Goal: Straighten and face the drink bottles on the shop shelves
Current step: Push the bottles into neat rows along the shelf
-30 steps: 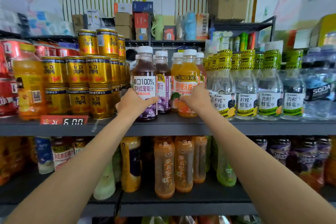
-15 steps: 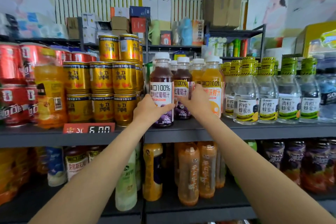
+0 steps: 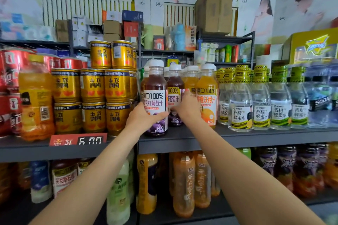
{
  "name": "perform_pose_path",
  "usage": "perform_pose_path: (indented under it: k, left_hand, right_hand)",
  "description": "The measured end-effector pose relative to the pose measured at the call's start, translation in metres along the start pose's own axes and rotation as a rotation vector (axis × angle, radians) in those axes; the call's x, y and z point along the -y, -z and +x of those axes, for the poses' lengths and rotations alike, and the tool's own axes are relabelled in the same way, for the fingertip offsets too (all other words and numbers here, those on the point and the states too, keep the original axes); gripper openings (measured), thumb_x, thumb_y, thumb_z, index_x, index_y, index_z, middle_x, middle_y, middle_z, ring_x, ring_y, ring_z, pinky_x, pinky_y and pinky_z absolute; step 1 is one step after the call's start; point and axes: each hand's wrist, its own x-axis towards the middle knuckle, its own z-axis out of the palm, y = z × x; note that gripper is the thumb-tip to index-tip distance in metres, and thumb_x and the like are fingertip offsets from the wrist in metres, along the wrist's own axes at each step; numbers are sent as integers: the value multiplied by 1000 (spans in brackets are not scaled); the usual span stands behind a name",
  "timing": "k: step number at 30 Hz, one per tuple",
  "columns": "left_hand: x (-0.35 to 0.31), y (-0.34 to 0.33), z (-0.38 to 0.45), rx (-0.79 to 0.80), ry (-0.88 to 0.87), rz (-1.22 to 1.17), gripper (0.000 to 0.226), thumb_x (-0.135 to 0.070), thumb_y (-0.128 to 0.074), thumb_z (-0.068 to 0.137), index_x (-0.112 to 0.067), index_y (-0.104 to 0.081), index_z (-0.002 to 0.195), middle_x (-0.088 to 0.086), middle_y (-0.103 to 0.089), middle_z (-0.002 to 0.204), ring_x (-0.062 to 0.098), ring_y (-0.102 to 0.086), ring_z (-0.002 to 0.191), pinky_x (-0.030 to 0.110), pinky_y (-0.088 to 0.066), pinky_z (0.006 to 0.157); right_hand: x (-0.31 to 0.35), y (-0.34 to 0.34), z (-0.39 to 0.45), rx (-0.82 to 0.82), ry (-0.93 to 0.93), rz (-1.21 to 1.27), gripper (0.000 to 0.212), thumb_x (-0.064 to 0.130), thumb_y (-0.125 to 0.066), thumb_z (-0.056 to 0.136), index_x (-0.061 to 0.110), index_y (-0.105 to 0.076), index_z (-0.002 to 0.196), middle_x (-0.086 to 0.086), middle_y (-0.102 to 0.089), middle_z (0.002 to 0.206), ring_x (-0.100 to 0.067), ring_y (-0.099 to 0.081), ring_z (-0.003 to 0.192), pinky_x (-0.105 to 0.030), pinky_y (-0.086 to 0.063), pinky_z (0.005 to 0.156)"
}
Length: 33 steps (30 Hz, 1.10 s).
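Both hands sit where they did half a second ago, though a second ago the right hand [image 3: 186,105] was on the orange juice bottle [image 3: 207,95] and it now grips the second grape juice bottle [image 3: 174,97] beside it. Its fingers curl round the label; their tips are hidden behind the bottle. At nine o'clock from it, the left hand [image 3: 144,118] holds the front grape juice bottle [image 3: 156,97], thumb across the lower label, the other fingers wrapped out of sight. That bottle stands upright at the front edge of the upper shelf [image 3: 237,138], label facing out, just beside the stacked gold cans [image 3: 93,87]. At three o'clock from the juices stand clear honey-water bottles [image 3: 239,107]. Rear juice bottles show only their white caps. A red price tag [image 3: 78,139] reads 6.00. Bottles on the lower shelf are dim, their labels hard to read.
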Motion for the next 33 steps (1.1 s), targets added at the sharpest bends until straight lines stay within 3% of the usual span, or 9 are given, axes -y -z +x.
perform_pose_path:
  k: [3, 7, 11, 13, 16, 19, 26, 28, 33]
  left_hand:
    - [-1, 0, 4, 20, -5, -19, 55, -35, -77, 73, -18, -54, 120, -1, -65, 109, 0, -60, 66, 13, -48, 44]
    - [-5, -8, 4, -5, 2, -35, 62, -36, -79, 70, -16, -53, 123, 3, -63, 118, 8, -60, 79, 18, -49, 54]
    - [-10, -20, 6, -21, 13, -19, 62, -40, -79, 69, -17, -54, 121, 1, -62, 120, 17, -59, 99, 26, -48, 70]
    - [-15, -29, 7, -39, 8, 9, 54, -38, -78, 72, -16, -56, 117, 2, -63, 118, 18, -59, 101, 29, -50, 78]
    - [-20, -43, 9, -34, -6, 23, 49, -37, -76, 74, -16, -57, 113, -1, -64, 112, 15, -61, 90, 28, -52, 70]
    - [-21, -55, 12, -46, 3, 32, 55, -42, -77, 71, -15, -55, 113, 3, -67, 108, 21, -66, 89, 44, -54, 83]
    - [-16, -63, 19, -157, 0, 98, 66, -44, -75, 72, -6, -47, 119, 8, -61, 118, 28, -60, 104, 44, -51, 88]
    - [-18, -64, 19, -130, 11, 116, 66, -41, -75, 74, -4, -45, 120, 9, -60, 119, 28, -58, 107, 44, -50, 89]
    - [-26, -63, -3, -178, -39, 175, 77, -38, -75, 75, -5, -36, 132, 11, -48, 133, 28, -45, 123, 41, -39, 102]
  right_hand:
    - [-3, -4, -2, 54, 46, -8, 41, 8, -62, 87, 2, -44, 124, -16, -60, 118, -32, -58, 107, -37, -47, 85]
    - [-8, 6, -4, 81, 98, 19, 27, -3, -53, 87, 1, -55, 113, -17, -62, 113, -33, -58, 105, -36, -47, 81]
    - [-17, 45, -14, -294, 261, 60, 25, 5, -54, 88, 3, -56, 113, -14, -56, 116, -28, -48, 109, -28, -35, 84]
    - [-28, 63, -16, -424, 213, -32, 46, 21, -64, 86, 6, -46, 125, -14, -43, 130, -29, -37, 118, -32, -32, 96]
    - [-49, 70, -14, -173, -83, 50, 84, 38, -73, 78, 3, -26, 138, -19, -33, 139, -35, -39, 125, -40, -37, 98]
    - [-58, 65, -20, -48, -124, -20, 73, 45, -71, 77, -1, -41, 125, -18, -52, 126, -33, -52, 116, -37, -42, 87]
    - [-53, 46, -26, 92, -12, 383, 61, 28, -75, 78, 4, -42, 123, -11, -64, 111, -25, -61, 105, -32, -49, 85]
    - [-53, 41, -29, 84, -5, 378, 65, 27, -70, 82, 2, -34, 131, -13, -59, 119, -27, -56, 112, -25, -43, 85]
    - [-48, 55, -34, -145, 82, 241, 77, 37, -68, 82, 0, -28, 138, -17, -36, 136, -32, -37, 126, -40, -34, 104]
